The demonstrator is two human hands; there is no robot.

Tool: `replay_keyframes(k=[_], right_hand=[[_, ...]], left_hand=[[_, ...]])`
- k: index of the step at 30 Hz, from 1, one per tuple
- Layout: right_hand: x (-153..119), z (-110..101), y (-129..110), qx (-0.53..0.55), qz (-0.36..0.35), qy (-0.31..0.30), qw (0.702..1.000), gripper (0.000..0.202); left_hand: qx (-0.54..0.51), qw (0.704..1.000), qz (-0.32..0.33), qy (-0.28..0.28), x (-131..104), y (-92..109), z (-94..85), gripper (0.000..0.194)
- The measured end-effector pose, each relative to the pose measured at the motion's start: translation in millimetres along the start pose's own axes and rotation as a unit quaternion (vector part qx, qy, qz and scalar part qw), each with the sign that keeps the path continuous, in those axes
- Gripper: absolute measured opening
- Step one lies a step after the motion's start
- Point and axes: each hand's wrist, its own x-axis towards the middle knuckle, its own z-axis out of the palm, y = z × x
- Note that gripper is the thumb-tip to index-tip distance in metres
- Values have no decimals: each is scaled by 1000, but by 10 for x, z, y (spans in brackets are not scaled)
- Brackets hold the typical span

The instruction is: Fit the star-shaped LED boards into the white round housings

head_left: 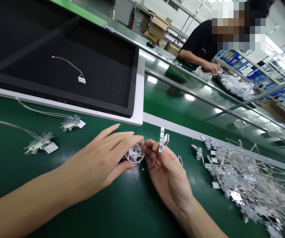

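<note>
My left hand (119, 148) is closed around a small round white plastic frame (134, 152) with spokes, held just above the green table. Its fingers cover the frame's far and left sides. In my right hand (166, 168), thumb and fingers pinch a small white star-shaped metal piece (161, 140) with a white block on its side, seen nearly edge-on. A thin dark wire (152, 167) with a tiny connector hangs by the right fingers. The right fingertips are close beside the white frame; whether they touch it I cannot tell.
Wired star-shaped pieces (251, 185) lie heaped at right. Two more, a nearer one (40, 144) and a farther one (71, 123), lie at left. A black tray (102, 66) holds a small wired white block (82, 80). Across the conveyor (182, 102), another person (197, 46) handles white parts.
</note>
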Motion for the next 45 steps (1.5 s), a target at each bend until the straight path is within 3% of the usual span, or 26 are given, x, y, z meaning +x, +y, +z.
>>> replay_keyframes(k=[4, 8, 15, 21, 31, 45], right_hand=[[22, -63, -100, -102, -42, -23, 994, 14], [24, -112, -219, -266, -102, -37, 958, 12], [53, -119, -308, -413, -25, -70, 908, 27], [70, -110, -309, -417, 10, -58, 907, 36], [64, -97, -310, -342, 69, -72, 935, 43], [99, -103, -280, -358, 85, -31, 929, 43]], left_hand=[[-22, 999, -31, 20, -4, 14, -43, 39], [-27, 998, -33, 50, -2, 25, -75, 40], [-21, 998, -50, 32, -34, 16, -31, 44], [-24, 999, -41, -1, -58, -1, 22, 44], [-42, 999, -23, 16, -13, -5, -37, 29], [-70, 993, -90, -28, 2, -3, -83, 28]])
